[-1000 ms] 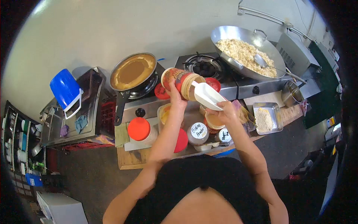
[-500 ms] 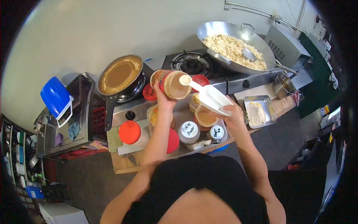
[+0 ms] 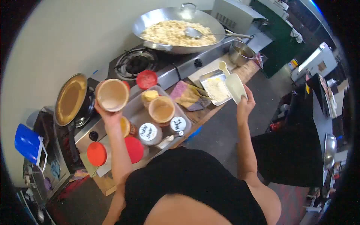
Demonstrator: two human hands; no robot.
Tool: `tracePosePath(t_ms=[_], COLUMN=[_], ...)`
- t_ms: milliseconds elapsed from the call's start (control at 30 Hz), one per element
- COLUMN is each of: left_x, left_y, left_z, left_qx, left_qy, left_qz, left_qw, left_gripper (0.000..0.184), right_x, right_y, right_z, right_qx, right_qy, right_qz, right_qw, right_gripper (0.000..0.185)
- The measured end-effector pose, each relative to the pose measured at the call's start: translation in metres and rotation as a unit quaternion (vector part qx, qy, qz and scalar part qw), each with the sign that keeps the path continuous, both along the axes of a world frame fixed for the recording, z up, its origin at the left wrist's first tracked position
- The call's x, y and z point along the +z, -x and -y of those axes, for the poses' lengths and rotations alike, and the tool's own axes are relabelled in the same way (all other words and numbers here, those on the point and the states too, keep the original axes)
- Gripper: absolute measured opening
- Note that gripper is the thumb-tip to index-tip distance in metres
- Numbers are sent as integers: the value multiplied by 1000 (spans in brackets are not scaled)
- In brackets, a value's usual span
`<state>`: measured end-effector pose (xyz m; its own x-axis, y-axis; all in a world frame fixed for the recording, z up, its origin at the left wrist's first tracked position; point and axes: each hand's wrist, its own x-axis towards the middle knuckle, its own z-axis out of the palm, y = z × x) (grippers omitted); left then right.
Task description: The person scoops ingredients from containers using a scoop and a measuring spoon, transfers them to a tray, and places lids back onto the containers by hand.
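My left hand is wrapped round an open plastic jar with pale powder inside, its mouth tilted toward me. In my right hand is a white scoop. A small cream measuring spoon sticks out past the scoop's far end; how it is held there is hidden. The scoop is beside and partly over a square metal tray that holds pale flour. Between my hands, a plastic bin carries an open tub of tan powder and a jar labelled Baking Powder.
A big wok of crumbly food with a ladle stands at the back. A pan of brown batter is on the left burner. Red lids, a patterned cloth and a metal pot are nearby.
My view has turned right. My right hand has carried the scoop and measuring spoon away from the jar, rightward to the metal tray. My left hand still holds the jar, turned more toward me.
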<state>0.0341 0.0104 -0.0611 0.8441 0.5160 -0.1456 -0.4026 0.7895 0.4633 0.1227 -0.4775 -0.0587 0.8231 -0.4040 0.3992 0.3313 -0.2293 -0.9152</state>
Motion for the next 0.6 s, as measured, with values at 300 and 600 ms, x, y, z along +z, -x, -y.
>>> tracePosePath(t_ms=[300, 600], left_x=[23, 42], left_y=[14, 26], left_z=[14, 26], left_qx=[-113, -92], left_qy=[179, 177], left_qz=[51, 66], left_qw=[976, 978], left_gripper=[57, 64], right_x=[-48, 0], right_y=[2, 13], right_z=[13, 11], right_qx=[-26, -68], right_qy=[492, 465], right_qz=[-1, 102], right_qw=[870, 877], right_gripper=[50, 53])
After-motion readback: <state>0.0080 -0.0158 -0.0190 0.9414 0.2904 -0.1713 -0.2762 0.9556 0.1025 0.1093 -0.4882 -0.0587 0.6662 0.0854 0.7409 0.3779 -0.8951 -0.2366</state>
